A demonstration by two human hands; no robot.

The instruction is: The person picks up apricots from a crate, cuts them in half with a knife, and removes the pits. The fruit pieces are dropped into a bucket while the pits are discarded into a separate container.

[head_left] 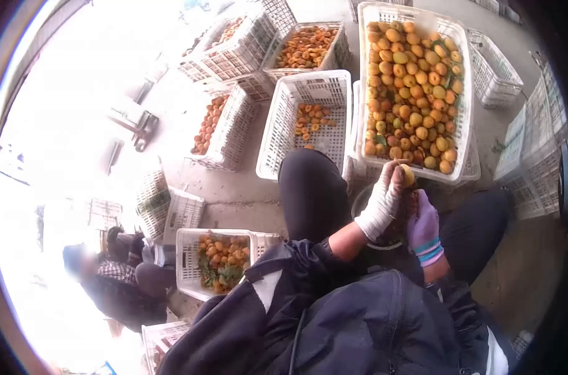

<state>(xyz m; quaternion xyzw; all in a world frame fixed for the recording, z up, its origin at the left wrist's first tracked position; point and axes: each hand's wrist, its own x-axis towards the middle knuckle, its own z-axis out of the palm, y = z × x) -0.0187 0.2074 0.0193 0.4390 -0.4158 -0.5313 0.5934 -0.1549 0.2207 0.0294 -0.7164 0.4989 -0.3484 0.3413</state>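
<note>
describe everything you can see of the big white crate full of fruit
The large white crate looks like plastic: rectangular, open-topped, with a raised rim. Round yellow-to-orange fruit fills it, with a few green leaves among them. It seems to rest on another white crate. The left hand, in a white glove, is at its near edge; whether they touch is unclear.

Full crate (415, 174): near rim blocks your low way forward; its top lies open to you from above.
Left knee (312, 187): stands between your left hand (382, 203) and the sparse crate (274, 128).
Floor (234, 215): 1 open strip left of that knee.
</note>
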